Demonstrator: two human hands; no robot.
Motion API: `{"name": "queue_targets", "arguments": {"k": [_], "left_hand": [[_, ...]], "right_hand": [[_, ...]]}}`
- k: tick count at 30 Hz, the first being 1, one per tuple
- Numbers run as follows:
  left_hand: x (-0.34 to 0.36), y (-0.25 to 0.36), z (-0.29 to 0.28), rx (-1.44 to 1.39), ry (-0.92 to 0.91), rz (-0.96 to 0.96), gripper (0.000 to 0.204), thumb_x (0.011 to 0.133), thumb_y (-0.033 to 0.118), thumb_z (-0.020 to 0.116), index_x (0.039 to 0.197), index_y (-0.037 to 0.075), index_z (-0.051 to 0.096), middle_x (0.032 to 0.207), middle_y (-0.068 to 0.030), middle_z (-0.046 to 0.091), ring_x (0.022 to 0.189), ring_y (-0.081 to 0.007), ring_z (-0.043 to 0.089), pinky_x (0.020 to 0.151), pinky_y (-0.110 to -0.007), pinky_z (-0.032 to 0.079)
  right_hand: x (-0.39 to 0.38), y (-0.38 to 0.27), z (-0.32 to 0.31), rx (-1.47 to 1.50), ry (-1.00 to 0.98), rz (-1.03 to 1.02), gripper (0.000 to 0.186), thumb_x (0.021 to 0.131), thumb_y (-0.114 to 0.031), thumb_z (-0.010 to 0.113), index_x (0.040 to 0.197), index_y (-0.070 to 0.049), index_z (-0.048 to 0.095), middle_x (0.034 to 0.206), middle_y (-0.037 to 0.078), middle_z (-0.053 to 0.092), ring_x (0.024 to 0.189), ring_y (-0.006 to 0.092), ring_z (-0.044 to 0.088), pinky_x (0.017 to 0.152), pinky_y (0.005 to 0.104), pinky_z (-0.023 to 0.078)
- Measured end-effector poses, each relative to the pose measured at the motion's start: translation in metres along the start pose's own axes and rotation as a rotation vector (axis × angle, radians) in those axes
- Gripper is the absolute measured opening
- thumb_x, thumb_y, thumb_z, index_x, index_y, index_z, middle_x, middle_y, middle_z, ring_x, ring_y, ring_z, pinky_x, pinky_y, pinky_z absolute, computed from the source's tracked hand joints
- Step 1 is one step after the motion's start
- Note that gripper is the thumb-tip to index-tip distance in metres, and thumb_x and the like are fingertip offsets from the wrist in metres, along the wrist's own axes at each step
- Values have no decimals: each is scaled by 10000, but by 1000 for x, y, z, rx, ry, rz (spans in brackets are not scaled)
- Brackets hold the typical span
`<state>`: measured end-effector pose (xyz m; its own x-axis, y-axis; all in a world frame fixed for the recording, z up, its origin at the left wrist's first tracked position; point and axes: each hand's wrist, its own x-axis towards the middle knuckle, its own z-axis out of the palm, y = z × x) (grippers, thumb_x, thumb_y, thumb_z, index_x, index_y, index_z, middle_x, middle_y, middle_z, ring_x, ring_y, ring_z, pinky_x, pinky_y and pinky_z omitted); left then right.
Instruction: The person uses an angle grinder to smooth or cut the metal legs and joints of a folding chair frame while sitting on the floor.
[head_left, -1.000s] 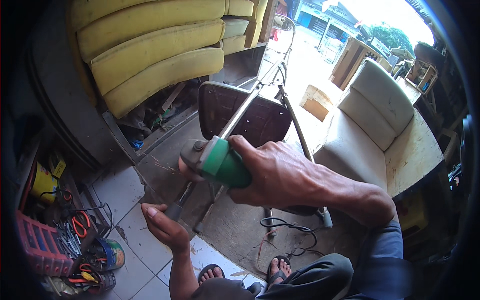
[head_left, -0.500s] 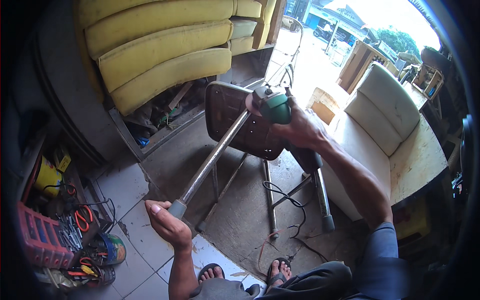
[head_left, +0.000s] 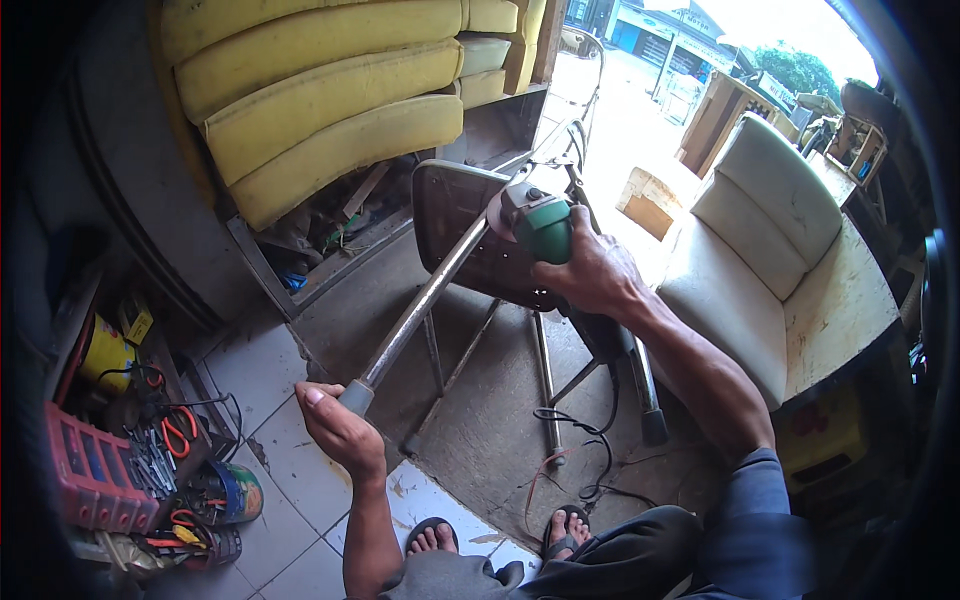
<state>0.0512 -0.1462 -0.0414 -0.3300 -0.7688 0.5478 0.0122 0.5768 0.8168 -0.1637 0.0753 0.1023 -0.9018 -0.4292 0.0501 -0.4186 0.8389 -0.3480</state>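
Observation:
My right hand (head_left: 595, 268) is wrapped round a green and black angle grinder (head_left: 546, 228). The grinder's disc (head_left: 500, 215) sits against the upper end of a chair's metal leg (head_left: 430, 297); whether it touches the metal I cannot tell. At the leg's lower end, a grey rubber foot (head_left: 357, 396) is gripped by my left hand (head_left: 340, 428), fingers curled about it. The chair is tipped over, and the dark underside of its seat (head_left: 447, 215) faces me. Part of that seat is hidden behind the grinder and my right hand.
Yellow cushions (head_left: 330, 110) are stacked at the back left. A cream padded seat (head_left: 740, 270) stands on the right. The grinder's black cord (head_left: 600, 435) loops over the floor near my feet. At lower left are a red rack (head_left: 100, 470), orange-handled scissors (head_left: 180, 432) and a tin of tools (head_left: 240, 492).
The grinder and my right hand have shifted slightly down and left in the picture. My left hand keeps its grip on the leg's foot. The cord hangs in a different curve.

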Motion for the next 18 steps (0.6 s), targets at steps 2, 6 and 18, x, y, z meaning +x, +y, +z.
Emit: {"name": "queue_targets", "arguments": {"k": [2,6,18], "left_hand": [[4,-4,-3,-5,4,-23,384,1137,256,280,850,26,388,806,-110,422,757,-255,441,744,-408,406],[3,-5,-4,-31,18,27,378,1136,243,278,857,20,403,809,-112,425,754,-253,439,747,-405,405],[-6,6,-2,-75,4,14,381,1143,232,290,873,-6,416,814,-130,445,769,-274,430,788,-410,420]], "right_hand": [[-19,-1,3,25,-94,-62,798,860,-415,717,1370,73,343,882,326,711,755,437,744,720,526,594],[-74,-24,25,89,-162,-291,782,848,-373,731,1385,45,346,854,304,704,716,459,725,673,524,582],[-58,-39,-6,14,-147,-163,747,837,-342,753,1364,27,372,752,256,703,683,428,734,654,516,588]]}}
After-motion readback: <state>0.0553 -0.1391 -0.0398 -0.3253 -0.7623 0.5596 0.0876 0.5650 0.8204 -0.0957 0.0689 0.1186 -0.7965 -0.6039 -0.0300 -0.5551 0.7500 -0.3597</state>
